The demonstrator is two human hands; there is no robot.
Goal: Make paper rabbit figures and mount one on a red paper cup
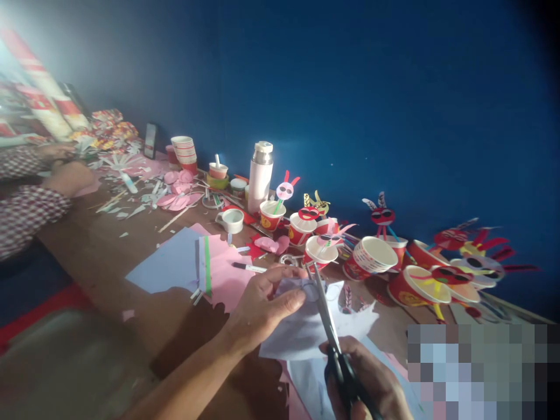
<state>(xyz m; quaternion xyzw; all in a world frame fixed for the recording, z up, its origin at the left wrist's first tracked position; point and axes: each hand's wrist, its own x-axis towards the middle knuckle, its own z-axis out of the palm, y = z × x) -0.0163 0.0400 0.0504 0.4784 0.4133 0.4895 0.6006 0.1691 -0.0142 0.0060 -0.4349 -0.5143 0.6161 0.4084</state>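
Note:
My left hand [271, 306] pinches a pale lavender sheet of paper [289, 335] between thumb and fingers, close to a drawn circle. The sheet's far edge is cut jagged. In my right hand [371, 373] is a pair of scissors [330, 329] with black handles, fingers closed round them. Its blades point up and away from me and lie over the paper, just right of my left thumb. Below the sheet, more light blue and pink paper [310, 385] shows. A marker pen [249, 267] lies beyond my left hand on pink paper [223, 265].
Paper cups with cut-paper figures [315, 230] line the wall side, and stacked cups [371, 256] stand among them. A white flask [260, 178] and a mug [230, 220] stand further back. At the left, another person's hands [72, 175] are near paper scraps. The lower right corner is pixelated.

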